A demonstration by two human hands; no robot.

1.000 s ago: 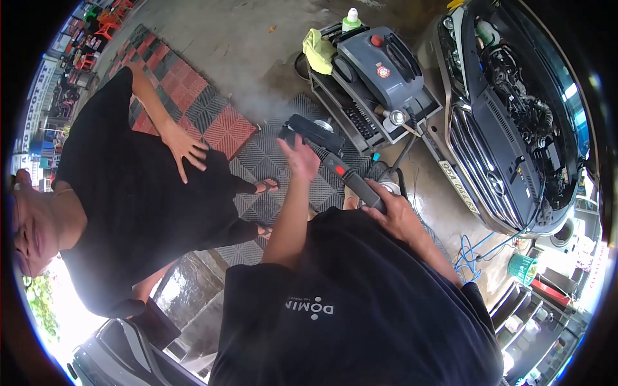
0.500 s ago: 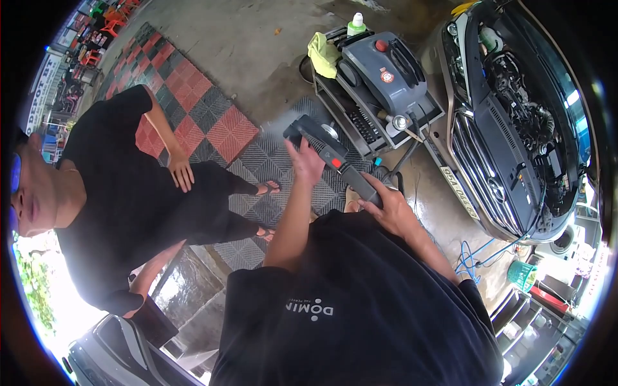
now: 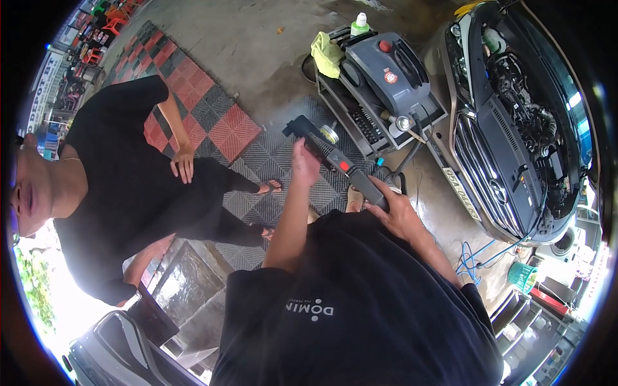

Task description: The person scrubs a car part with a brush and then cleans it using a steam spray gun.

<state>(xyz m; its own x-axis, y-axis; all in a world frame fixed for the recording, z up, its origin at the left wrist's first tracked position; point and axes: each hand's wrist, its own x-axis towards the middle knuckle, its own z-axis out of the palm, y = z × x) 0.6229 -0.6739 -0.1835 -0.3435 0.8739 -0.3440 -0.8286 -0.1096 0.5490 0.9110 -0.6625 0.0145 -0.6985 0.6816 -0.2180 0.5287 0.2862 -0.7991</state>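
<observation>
A dark grey steam gun (image 3: 335, 159) with a red button slants across the middle, and faint vapour hangs by its black head. My right hand (image 3: 398, 212) is wrapped around its rear handle. Under the front part, my left hand (image 3: 305, 164) supports the gun near the head, its thumb side showing and the other fingers hidden behind the gun. Beyond the gun stands a grey steam cleaner (image 3: 386, 71) with a red knob, set on a metal cart (image 3: 360, 119). A hose (image 3: 407, 157) runs down beside the cart.
A person in black (image 3: 122, 174) stands close on the left, one hand at the hip. At right is a car (image 3: 496, 174) with its bonnet up. A yellow-green cloth (image 3: 327, 55) and bottle (image 3: 360, 24) rest at the cart. Blue tubing (image 3: 473, 260) and a green basket (image 3: 521, 275) lie lower right.
The steam gun has shifted slightly right and toward me, with its head turned a little. My left thumb has drawn in beside it. The person on the left has moved slightly.
</observation>
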